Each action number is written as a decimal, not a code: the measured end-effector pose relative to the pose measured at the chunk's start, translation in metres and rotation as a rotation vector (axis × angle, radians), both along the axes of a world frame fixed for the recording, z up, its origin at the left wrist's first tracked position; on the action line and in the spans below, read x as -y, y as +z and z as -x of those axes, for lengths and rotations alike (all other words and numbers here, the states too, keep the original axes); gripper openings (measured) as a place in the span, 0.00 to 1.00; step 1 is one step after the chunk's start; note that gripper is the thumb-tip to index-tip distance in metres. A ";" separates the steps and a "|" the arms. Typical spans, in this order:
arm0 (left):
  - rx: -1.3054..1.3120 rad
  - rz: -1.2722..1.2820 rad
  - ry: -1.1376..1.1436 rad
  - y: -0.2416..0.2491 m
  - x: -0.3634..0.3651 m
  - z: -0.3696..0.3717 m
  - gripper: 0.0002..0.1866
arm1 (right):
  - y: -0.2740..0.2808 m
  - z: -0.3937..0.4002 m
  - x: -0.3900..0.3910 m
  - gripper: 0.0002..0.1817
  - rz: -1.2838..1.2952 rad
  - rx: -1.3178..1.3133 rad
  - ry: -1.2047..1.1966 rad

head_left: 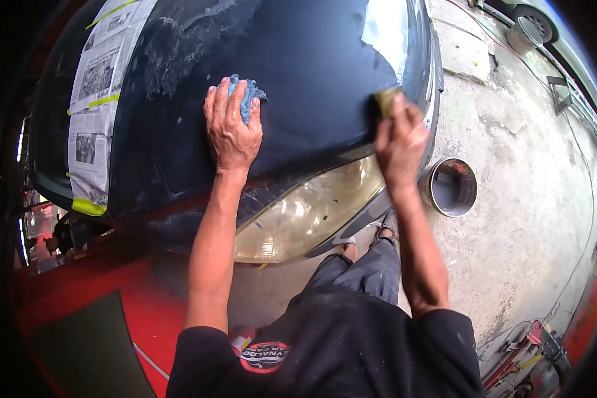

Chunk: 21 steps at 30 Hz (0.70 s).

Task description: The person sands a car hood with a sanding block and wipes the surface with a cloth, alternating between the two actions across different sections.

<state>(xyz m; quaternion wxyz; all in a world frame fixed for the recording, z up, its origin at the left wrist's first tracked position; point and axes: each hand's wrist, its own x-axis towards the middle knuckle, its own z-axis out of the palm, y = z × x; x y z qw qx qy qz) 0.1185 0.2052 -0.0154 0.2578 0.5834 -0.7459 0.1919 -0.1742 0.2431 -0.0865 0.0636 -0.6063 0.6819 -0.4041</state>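
Inspecting the head view: the left grip is curled over a blue cloth, which lies against the dark car panel. The right grip, blurred, pinches a yellow pad at the same panel, near its edge above the headlight; blur prevents confirming full contact.

Risks, as judged: grit trapped beneath cloth or pad could scratch the surface. Uneven fingertip pressure could leave grooves. Overrunning the edge could scuff the headlight, on which no masking is visible. Moisture or a dragging arm could loosen the taped newspaper at the panel's left. A bucket stands on the concrete floor near the feet; a careless sidestep could tip it.
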 end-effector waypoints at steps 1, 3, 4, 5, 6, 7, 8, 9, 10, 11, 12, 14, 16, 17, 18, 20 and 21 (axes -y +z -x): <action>0.005 0.009 0.002 0.001 0.002 0.000 0.20 | 0.007 -0.018 -0.024 0.29 0.087 -0.068 0.140; 0.016 0.007 0.006 0.001 -0.001 0.000 0.20 | 0.010 -0.042 -0.059 0.30 0.163 -0.110 0.305; 0.014 0.004 0.004 0.001 0.001 0.002 0.20 | 0.013 -0.042 -0.064 0.31 0.134 -0.143 0.350; 0.015 0.000 0.007 0.001 0.001 0.002 0.20 | 0.007 -0.026 -0.045 0.32 0.239 -0.131 0.358; 0.019 -0.007 0.015 0.000 0.000 0.000 0.20 | -0.004 -0.006 -0.027 0.31 0.192 -0.133 0.261; 0.009 -0.014 -0.008 -0.001 0.000 -0.003 0.20 | -0.006 0.015 -0.001 0.30 0.172 -0.034 0.216; 0.020 -0.022 0.000 -0.001 -0.002 -0.004 0.20 | -0.006 0.031 0.020 0.29 -0.004 0.030 0.120; 0.027 -0.022 0.007 0.000 -0.002 -0.002 0.20 | -0.009 0.029 0.026 0.29 0.039 -0.042 0.060; 0.031 -0.017 0.012 0.001 0.000 -0.001 0.20 | -0.011 0.028 0.030 0.29 0.086 -0.117 -0.001; 0.030 -0.012 0.022 0.000 -0.001 0.000 0.20 | -0.004 0.016 0.020 0.29 0.072 -0.091 -0.006; 0.027 -0.007 0.022 0.001 0.000 0.001 0.20 | 0.002 -0.003 0.002 0.29 0.056 -0.065 -0.010; 0.028 -0.009 0.023 0.000 -0.001 0.000 0.20 | 0.015 -0.041 -0.042 0.29 0.150 -0.150 0.238; 0.026 -0.018 0.025 0.000 -0.003 0.001 0.20 | 0.014 -0.042 -0.044 0.28 0.193 -0.120 0.325; 0.027 -0.016 0.028 0.001 -0.001 0.001 0.20 | 0.006 -0.025 -0.026 0.28 0.237 -0.111 0.268; 0.032 -0.014 0.022 0.001 0.000 0.000 0.20 | -0.006 0.000 0.002 0.28 0.281 -0.100 0.213; 0.039 -0.015 0.007 0.001 -0.001 0.000 0.20 | -0.009 0.033 0.041 0.28 0.062 -0.071 0.011; 0.037 -0.019 0.010 0.001 -0.001 -0.001 0.20 | -0.008 0.031 0.042 0.28 0.049 -0.078 -0.031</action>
